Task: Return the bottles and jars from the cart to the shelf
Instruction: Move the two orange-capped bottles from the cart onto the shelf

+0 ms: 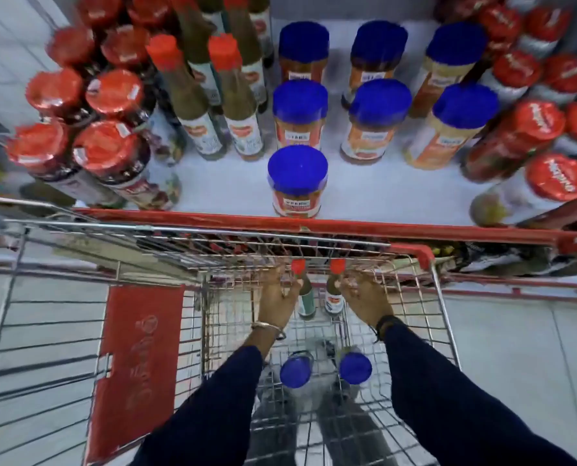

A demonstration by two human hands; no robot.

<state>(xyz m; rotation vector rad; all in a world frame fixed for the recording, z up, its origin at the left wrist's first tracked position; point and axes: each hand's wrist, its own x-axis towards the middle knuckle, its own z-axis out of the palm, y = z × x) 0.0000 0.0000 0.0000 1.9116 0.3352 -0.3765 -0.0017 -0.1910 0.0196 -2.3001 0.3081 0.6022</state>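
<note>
Wire cart [445, 317]: one, chrome mesh basket, red plastic corner trim, red child-seat flap [135, 364] at left.

In cart, far end: two slim glass bottles with red ribbed caps, upright, side by side. Left bottle [303, 294] has a pale green label; right bottle [334, 294] has a red-and-white label.

In cart, near end: two jars with smooth round blue lids, left jar [295, 371] and right jar [355, 367], just apart, bodies blurred.

Left hand [277, 297]: fingers curled around the left bottle's neck, gripping it. Metal bangle at the wrist.
Right hand [364, 297]: fingers closed on the right bottle's neck. Dark band at the wrist. Both sleeves dark blue.

Shelf [381, 196]: white flat board, red front edge, beyond the cart.
- Blue-lidded jars, orange labels: seven, in three columns; the nearest one [297, 181] stands alone at the shelf front.
- Slim red-capped bottles [213, 95], dark green contents: several, left of the jars; exact count unclear.
- Wide red-lidded jars, left group [78, 129] with dark contents, and right group [532, 129] with pale and red contents; both run out of frame.
</note>
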